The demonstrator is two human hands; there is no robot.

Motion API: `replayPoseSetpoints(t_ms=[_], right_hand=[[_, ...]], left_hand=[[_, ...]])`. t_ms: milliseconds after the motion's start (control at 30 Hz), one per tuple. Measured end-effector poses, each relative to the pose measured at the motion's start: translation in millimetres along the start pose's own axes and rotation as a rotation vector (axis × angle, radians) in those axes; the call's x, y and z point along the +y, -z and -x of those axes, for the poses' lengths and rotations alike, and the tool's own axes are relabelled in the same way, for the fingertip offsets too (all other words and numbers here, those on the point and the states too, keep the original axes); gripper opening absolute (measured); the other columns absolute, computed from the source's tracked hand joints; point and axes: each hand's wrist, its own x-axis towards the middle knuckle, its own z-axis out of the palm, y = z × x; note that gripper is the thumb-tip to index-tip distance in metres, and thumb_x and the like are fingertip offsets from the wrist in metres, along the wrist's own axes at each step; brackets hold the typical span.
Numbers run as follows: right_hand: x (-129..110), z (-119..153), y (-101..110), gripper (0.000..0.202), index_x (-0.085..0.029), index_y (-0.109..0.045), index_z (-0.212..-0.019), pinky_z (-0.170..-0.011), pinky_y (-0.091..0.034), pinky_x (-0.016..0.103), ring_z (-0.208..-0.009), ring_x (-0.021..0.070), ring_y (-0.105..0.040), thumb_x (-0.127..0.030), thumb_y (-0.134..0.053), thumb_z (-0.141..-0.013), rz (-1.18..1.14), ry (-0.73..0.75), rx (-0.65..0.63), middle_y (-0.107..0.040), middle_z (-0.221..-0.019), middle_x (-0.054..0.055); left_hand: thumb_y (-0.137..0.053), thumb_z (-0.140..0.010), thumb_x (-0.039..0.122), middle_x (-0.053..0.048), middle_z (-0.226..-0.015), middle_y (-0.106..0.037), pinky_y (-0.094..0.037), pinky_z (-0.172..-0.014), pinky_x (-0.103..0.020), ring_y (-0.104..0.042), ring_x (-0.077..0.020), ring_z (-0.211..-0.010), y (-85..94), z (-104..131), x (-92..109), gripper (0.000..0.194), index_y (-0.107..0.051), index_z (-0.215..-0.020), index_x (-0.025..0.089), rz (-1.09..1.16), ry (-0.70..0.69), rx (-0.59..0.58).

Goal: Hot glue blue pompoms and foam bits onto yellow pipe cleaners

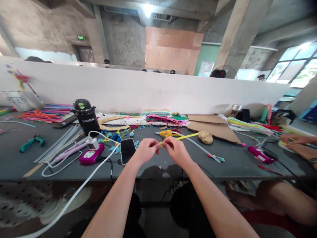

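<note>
My left hand and my right hand meet above the near middle of the grey table. Both are closed, fingertips pinching a yellow pipe cleaner. Its long end sticks out to the right, past my right hand, toward a round tan lump. The short piece between my fingertips is mostly hidden. Just beyond my hands lie pliers with yellow-orange grips. A white-edged phone rests beside my left hand, near small blue and yellow fuzzy pieces.
On the left stand a black bottle, a purple power socket with a white cable, and teal pliers. Cardboard lies back right. Another person's hands work at far right, near a second purple socket. A white partition runs behind.
</note>
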Motion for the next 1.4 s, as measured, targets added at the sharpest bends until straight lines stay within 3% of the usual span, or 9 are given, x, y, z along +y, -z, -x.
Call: replayPoseSetpoints(t_ms=[400,600,767,833,933,1033,1167,1400], right_hand=[[-5.0,2.2,-6.5,0.017,-0.019,-0.06,-0.085,-0.067,-0.044,0.027,-0.069,0.0161,-0.061,-0.033,-0.055,-0.093,-0.03,-0.005,0.036,-0.067,-0.076,0.002],[-1.4,3.2,-10.6,0.017,-0.019,-0.061,-0.084,-0.066,-0.047,0.028,-0.068,0.0166,-0.062,-0.034,-0.056,-0.092,-0.055,-0.025,0.038,-0.067,-0.074,0.003],[1.6,0.6,-7.5,0.02,-0.02,-0.065,-0.106,-0.073,-0.049,0.029,-0.078,0.0172,-0.065,-0.031,-0.057,-0.092,-0.078,0.001,0.031,-0.069,-0.093,0.005],[1.1,-0.4,-4.7,0.018,-0.022,-0.069,-0.103,-0.075,-0.048,0.029,-0.08,0.0179,-0.064,-0.028,-0.057,-0.091,-0.066,0.035,0.011,-0.07,-0.091,0.005],[-0.2,-0.8,-2.3,0.017,-0.022,-0.072,-0.095,-0.074,-0.047,0.031,-0.077,0.0188,-0.063,-0.029,-0.056,-0.092,-0.051,0.024,0.041,-0.07,-0.086,0.005],[-0.9,-0.4,-3.1,0.018,-0.021,-0.071,-0.092,-0.073,-0.048,0.031,-0.076,0.0191,-0.064,-0.031,-0.057,-0.091,-0.06,-0.022,0.09,-0.072,-0.087,0.005],[-1.5,-0.2,-5.5,0.019,-0.018,-0.07,-0.088,-0.066,-0.049,0.028,-0.069,0.0177,-0.065,-0.033,-0.058,-0.09,-0.096,-0.088,0.119,-0.072,-0.081,0.005],[-3.3,0.3,-5.0,0.023,-0.017,-0.07,-0.081,-0.059,-0.047,0.027,-0.061,0.0169,-0.062,-0.037,-0.06,-0.087,-0.153,-0.17,0.111,-0.07,-0.07,0.004]], left_hand=[[-0.067,-0.074,0.047,-0.003,-0.061,-0.064,-0.028,-0.046,-0.022,-0.039,-0.0071,-0.046,-3.8,0.5,-1.1,0.035,-0.066,-0.073,0.012,0.296,0.132,-0.017],[-0.067,-0.075,0.049,-0.006,-0.064,-0.067,-0.028,-0.046,-0.022,-0.04,-0.0073,-0.046,-2.9,-0.1,-4.5,0.038,-0.066,-0.072,0.012,0.312,0.155,-0.052],[-0.065,-0.079,0.05,-0.007,-0.071,-0.069,-0.028,-0.047,-0.021,-0.039,-0.0069,-0.048,2.5,0.6,-1.9,0.039,-0.072,-0.081,0.011,0.274,0.14,-0.097],[-0.064,-0.079,0.05,-0.006,-0.071,-0.069,-0.03,-0.047,-0.021,-0.04,-0.0073,-0.048,4.1,1.7,0.7,0.039,-0.072,-0.082,0.011,0.257,0.128,-0.105],[-0.07,-0.075,0.045,-0.007,-0.079,-0.071,-0.039,-0.055,-0.022,-0.054,-0.0116,-0.059,4.0,3.2,2.7,0.035,-0.072,-0.088,0.013,0.208,0.064,-0.091],[-0.073,-0.073,0.039,-0.008,-0.087,-0.073,-0.047,-0.069,-0.026,-0.064,-0.0185,-0.077,1.4,3.5,0.4,0.03,-0.072,-0.091,0.015,0.06,-0.07,-0.005],[-0.067,-0.08,0.037,-0.006,-0.081,-0.073,-0.045,-0.066,-0.026,-0.063,-0.0188,-0.073,-1.2,3.2,-3.3,0.021,-0.073,-0.084,0.018,-0.201,-0.194,0.124],[-0.062,-0.085,0.036,-0.007,-0.084,-0.075,-0.044,-0.066,-0.025,-0.065,-0.0196,-0.073,0.0,4.3,-1.9,0.022,-0.077,-0.084,0.019,-0.246,-0.289,0.101]])
